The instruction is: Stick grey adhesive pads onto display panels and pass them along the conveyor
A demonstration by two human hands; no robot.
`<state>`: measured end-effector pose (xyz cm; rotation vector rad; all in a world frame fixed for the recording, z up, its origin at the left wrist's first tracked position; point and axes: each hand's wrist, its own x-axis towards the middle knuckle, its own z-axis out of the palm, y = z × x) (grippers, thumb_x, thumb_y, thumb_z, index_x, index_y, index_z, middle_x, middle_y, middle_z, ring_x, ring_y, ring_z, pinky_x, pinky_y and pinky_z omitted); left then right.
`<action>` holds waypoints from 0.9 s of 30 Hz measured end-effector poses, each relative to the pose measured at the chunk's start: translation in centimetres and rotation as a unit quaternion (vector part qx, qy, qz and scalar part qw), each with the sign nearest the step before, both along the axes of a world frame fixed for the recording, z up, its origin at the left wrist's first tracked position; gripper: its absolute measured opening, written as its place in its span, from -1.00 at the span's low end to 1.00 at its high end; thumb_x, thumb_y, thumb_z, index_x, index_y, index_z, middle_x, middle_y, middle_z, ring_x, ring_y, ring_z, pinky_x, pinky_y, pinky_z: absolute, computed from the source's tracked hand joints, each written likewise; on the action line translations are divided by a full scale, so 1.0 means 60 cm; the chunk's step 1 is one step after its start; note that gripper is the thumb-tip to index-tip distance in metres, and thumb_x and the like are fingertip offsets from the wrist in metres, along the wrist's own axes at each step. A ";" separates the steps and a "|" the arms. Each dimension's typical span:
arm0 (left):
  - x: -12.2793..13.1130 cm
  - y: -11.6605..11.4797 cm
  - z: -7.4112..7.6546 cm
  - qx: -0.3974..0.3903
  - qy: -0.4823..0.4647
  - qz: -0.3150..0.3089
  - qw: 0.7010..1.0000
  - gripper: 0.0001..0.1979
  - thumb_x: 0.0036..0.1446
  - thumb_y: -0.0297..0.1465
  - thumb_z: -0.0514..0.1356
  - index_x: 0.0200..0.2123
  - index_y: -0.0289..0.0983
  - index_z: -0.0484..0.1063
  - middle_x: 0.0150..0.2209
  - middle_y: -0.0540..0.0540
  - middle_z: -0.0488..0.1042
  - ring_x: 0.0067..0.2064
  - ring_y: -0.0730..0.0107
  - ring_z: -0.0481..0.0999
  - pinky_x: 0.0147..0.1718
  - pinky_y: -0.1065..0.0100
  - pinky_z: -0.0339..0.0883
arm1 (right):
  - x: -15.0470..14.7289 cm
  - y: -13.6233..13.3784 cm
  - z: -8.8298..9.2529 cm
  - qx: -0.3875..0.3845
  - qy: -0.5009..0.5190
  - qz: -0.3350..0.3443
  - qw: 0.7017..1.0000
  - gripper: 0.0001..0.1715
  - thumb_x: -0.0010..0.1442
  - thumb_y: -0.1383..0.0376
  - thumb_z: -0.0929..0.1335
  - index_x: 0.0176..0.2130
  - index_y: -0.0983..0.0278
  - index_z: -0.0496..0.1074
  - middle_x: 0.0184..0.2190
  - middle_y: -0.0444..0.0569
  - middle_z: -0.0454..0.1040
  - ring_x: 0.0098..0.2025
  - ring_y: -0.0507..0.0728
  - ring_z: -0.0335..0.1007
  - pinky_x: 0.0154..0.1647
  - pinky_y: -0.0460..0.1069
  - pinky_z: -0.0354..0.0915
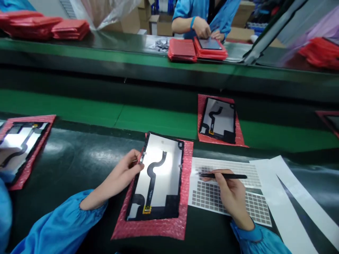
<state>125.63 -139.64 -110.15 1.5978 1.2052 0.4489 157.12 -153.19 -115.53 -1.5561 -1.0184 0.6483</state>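
Display panel [169, 176], silver back with a black flex cable [151, 181], lies on pink bubble wrap [152, 229] on the dark bench [66, 165], straight ahead of the wearer. Left hand [116, 174] comes in from 8 o'clock, forearm low, fingers [136, 160] closed on the panel's 9 o'clock edge. Right hand [229, 194] rests at the panel's 3 o'clock, closed in a pen hold on black tweezers [225, 176], tip over a sheet of grey pads [225, 199]. Small tabs [180, 165] already sit at the panel's edge. Lower pad rows look full; upper rows partly hidden. Second panel [218, 120] on wrap at 1 o'clock, third [23, 148] at 9 o'clock. Co-worker's hands [202, 30] work across the green belt [159, 121] at 12 o'clock.
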 end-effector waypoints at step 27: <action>0.281 0.294 0.003 0.147 0.121 0.045 0.981 -0.62 0.34 -0.20 0.28 0.11 -0.30 0.46 0.09 -0.20 0.50 0.05 0.15 0.55 0.03 0.03 0.50 | -0.003 -0.022 -0.019 0.054 0.003 0.079 0.995 -0.80 0.45 0.15 0.35 -0.15 0.21 0.51 -0.37 -0.01 0.70 -0.26 0.19 0.72 -0.19 0.04 0.58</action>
